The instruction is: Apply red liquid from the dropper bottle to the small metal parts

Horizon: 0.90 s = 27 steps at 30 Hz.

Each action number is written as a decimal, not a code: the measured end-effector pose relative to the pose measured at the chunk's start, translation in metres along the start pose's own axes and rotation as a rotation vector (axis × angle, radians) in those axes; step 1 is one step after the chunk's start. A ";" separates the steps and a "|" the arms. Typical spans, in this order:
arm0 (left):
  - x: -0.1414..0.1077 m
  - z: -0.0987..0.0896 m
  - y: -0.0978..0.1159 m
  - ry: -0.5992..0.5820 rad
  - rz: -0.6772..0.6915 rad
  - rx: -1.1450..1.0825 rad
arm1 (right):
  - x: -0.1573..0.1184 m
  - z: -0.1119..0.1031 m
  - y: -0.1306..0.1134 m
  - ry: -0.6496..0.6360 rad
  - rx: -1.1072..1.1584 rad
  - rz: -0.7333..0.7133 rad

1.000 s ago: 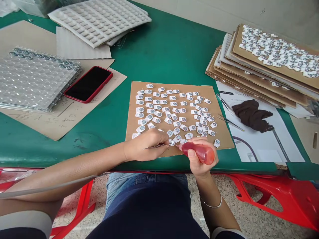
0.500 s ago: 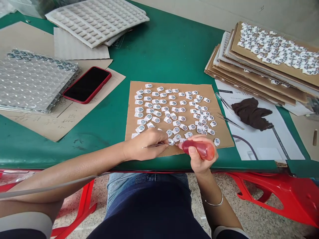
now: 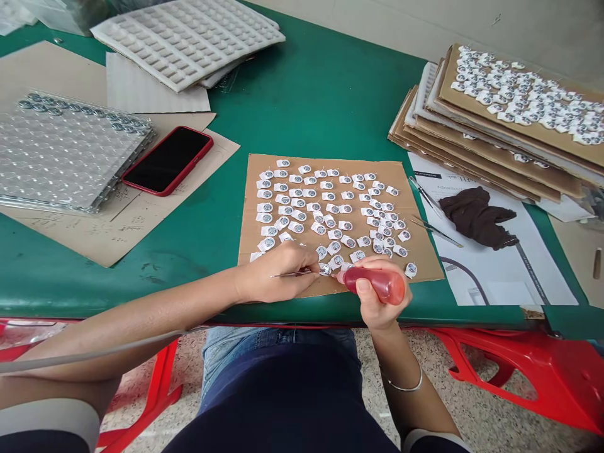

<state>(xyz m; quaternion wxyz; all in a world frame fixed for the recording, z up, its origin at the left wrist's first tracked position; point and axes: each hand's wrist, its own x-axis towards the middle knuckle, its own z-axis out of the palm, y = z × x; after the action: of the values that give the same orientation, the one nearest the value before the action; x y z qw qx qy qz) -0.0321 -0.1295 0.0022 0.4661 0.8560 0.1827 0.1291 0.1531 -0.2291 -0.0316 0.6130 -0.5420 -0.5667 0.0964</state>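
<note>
Where round-faced tags (image 3: 329,223) dot cardboard (image 3: 250,220), smooth red bottle (image 3: 381,284) tilts

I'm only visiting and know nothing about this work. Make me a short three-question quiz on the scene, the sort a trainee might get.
1. Which hand holds the red bottle?
2. True or false: the left hand holds a thin metal tool.
3. Where does the dark cloth lie?
A) On the phone
B) On the printed sheet
C) On a red stool

Key:
1. The right hand
2. True
3. B
</note>
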 end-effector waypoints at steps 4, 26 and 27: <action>0.001 -0.001 0.001 -0.013 -0.018 -0.003 | 0.000 0.000 -0.001 -0.002 0.038 0.019; 0.000 0.001 -0.003 0.000 -0.040 -0.003 | 0.001 0.002 -0.004 -0.056 0.053 -0.028; 0.000 0.001 -0.003 0.000 -0.035 -0.002 | 0.001 0.002 -0.004 -0.056 0.049 -0.029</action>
<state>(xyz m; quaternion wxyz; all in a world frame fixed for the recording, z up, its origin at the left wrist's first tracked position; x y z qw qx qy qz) -0.0322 -0.1288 -0.0011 0.4691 0.8522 0.1976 0.1211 0.1498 -0.2284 -0.0282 0.6112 -0.5159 -0.5889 0.1164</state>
